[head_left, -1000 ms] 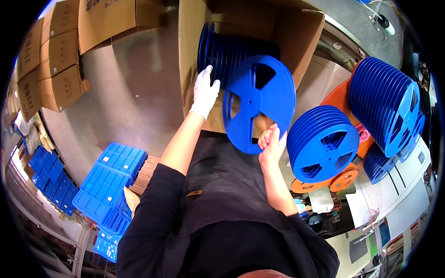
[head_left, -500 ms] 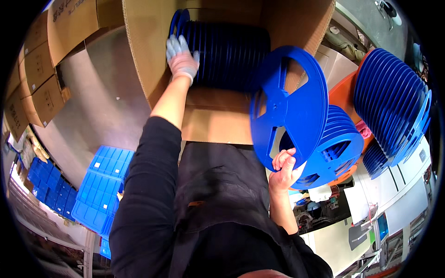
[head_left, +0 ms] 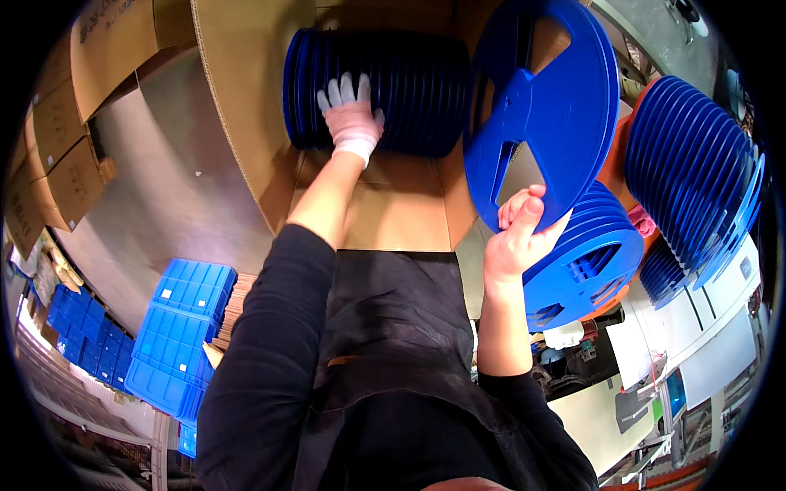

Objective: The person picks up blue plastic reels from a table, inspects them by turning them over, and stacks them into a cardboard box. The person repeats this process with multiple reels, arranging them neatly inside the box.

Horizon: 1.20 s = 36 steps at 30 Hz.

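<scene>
My left hand (head_left: pixel 354 124), in a pale thin glove, lies with spread fingers on a row of blue plastic reels (head_left: pixel 422 98). The reels stand on edge, packed side by side inside an open cardboard box (head_left: pixel 237 123). My right hand (head_left: pixel 517 237) pinches the lower rim of a single blue reel (head_left: pixel 566 106) between thumb and fingers. That reel is held up at the box's right side, its broad face with large cut-outs turned toward me, and it hides part of the box wall.
More blue reels (head_left: pixel 565 282) sit in a stack just right of my right hand. Beyond them stands a taller leaning stack of reels (head_left: pixel 688 164) beside a white surface (head_left: pixel 696 335). Blue lidded bins (head_left: pixel 172 335) are at lower left, cardboard cartons (head_left: pixel 61 164) at far left.
My left hand has moved right, from the row's left end onto its front. The reels at that end now stand in line. My right hand has raised its reel up and slightly right.
</scene>
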Motion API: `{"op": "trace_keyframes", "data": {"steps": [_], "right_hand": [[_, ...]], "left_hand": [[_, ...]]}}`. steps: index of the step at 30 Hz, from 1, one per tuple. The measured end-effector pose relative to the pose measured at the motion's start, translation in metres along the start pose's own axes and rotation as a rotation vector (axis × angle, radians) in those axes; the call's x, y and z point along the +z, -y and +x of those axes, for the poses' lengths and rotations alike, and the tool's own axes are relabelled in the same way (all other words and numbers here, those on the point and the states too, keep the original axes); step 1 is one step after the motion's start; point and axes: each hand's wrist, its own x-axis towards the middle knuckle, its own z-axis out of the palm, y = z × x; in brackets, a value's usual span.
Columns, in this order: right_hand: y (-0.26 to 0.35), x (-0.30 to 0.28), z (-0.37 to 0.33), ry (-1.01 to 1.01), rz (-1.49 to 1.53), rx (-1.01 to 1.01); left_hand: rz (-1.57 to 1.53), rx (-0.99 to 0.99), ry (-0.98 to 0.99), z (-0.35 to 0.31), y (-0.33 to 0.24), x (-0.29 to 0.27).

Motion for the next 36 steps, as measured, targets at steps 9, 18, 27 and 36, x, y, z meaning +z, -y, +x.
{"op": "trace_keyframes", "data": {"steps": [9, 18, 27, 36], "right_hand": [[-0.017, -0.008, 0.013, -0.027, -0.071, -0.008], [-0.023, -0.004, 0.01, -0.075, -0.078, -0.014], [-0.017, -0.006, -0.007, -0.111, -0.074, -0.03], [-0.016, -0.007, -0.018, -0.153, -0.142, -0.08]], "left_hand": [[0.043, -0.249, 0.507, 0.053, 0.022, -0.007], [0.042, -0.167, 0.424, -0.019, 0.05, -0.003], [-0.037, 0.499, -0.182, -0.016, -0.039, 0.008], [0.116, 0.766, 0.182, 0.011, -0.065, 0.021]]}}
